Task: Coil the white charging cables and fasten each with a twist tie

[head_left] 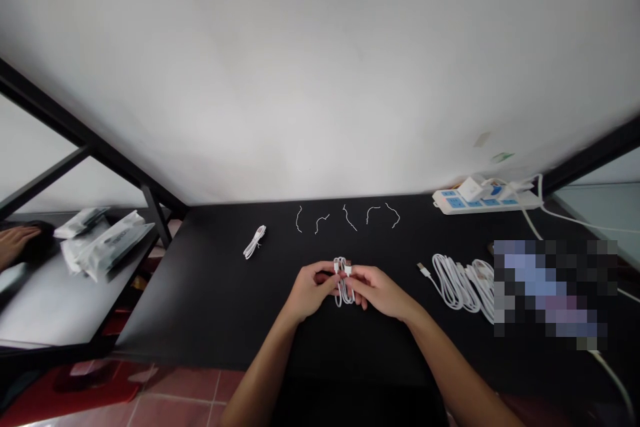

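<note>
Forearms [263,367] slant inward over the matte black surface [200,320], converging on a coiled white cable [344,295] held upright just above its near middle. The left hand [313,288], wrist bent inward, pinches the coil's left side between thumb and fingers; the right hand [381,288] mirrors it on the right. Rightward lie looped white cables [449,283]; beyond, leftward, a tied white cable bundle [255,242], then five thin, crooked white ties [349,221] and a white power strip with blue sockets [453,203].

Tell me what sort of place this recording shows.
Possibly a small workshop or packing room: coiled white cables and a power strip on a black table, with plastic packages on another table at left.
</note>
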### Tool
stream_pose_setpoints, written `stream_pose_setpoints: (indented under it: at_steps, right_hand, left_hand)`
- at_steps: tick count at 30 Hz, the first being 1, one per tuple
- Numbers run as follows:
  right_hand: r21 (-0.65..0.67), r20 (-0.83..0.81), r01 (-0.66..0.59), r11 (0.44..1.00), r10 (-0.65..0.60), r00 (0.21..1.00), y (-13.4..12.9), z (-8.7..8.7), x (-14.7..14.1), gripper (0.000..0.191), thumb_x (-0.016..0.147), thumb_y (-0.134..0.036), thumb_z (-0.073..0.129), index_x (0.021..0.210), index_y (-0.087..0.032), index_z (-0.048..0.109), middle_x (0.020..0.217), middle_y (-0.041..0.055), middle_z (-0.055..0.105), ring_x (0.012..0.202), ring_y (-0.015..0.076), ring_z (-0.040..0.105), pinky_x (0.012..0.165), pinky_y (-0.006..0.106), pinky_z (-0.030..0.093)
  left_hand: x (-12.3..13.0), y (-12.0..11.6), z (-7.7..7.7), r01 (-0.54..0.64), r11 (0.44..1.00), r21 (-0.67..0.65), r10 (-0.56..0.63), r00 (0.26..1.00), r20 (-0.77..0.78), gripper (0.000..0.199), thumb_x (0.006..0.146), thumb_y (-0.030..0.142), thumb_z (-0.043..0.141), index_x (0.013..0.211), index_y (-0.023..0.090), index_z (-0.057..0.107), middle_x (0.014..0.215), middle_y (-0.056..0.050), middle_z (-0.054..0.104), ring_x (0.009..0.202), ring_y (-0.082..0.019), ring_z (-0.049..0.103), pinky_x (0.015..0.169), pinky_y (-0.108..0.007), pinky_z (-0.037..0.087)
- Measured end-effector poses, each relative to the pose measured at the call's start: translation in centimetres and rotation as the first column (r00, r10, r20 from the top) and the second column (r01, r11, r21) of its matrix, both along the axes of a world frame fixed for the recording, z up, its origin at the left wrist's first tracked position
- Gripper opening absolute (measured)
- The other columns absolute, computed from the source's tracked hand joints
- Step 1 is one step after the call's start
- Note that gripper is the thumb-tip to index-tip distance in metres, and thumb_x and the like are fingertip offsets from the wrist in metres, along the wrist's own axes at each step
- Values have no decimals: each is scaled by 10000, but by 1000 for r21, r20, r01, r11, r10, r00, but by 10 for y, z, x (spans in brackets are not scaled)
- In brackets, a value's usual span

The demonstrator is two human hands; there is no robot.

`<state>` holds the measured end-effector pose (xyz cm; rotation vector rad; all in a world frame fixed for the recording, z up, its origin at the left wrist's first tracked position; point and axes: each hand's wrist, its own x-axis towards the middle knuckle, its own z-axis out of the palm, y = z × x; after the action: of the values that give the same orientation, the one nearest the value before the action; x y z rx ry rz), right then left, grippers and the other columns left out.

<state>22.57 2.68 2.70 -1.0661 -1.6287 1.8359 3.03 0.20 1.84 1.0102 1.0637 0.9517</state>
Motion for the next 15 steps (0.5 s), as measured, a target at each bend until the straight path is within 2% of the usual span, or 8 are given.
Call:
stream_pose_setpoints:
  at_steps: [2, 5, 9, 15]
  right_hand:
    - [18, 8, 13, 1000, -13, 1000, -2, -3, 0, 340, 956, -455, 550, 1068, -153, 659, 739, 7, 607, 579, 117, 554, 484, 220, 471]
    - [61, 38, 24, 998, -27, 999, -5, -5, 1, 355, 974, -423, 513, 1198, -170, 623, 732, -7, 591, 577, 119, 555, 474, 216, 469]
    - [138, 68, 18, 990, -27, 997, -10, -5, 2, 327, 995, -396, 465, 1149, -190, 666, 778, 6, 580, 616, 126, 565, 497, 225, 490]
    - [233, 51, 16, 972, -28, 998, -13, -4, 0, 336, 1017, -366, 431, 1143, -215, 704, 858, 21, 547, 633, 117, 545, 479, 213, 489]
  left_hand:
    - [-1, 0, -3, -20, 1000, 24, 20, 1000, 2, 366, 780, 343, 818, 1078, 143, 745, 1013, -95, 730, 782, -166, 706, 743, -296, 602]
    - [-2, -3, -6, -48, 993, 105, 46, 999, 21, 316, 740, 303, 847, 1014, 163, 771, 1096, -102, 693, 797, -162, 695, 744, -294, 591]
    - [-2, -7, -3, -24, 974, 223, 39, 997, -64, 169, 829, 327, 775, 914, 184, 807, 1113, -114, 665, 934, -204, 688, 813, -313, 579]
    - [-3, -8, 0, 22, 960, 278, 8, 994, -106, 164, 878, 337, 732, 935, 210, 819, 1087, -114, 694, 951, -213, 687, 836, -320, 562]
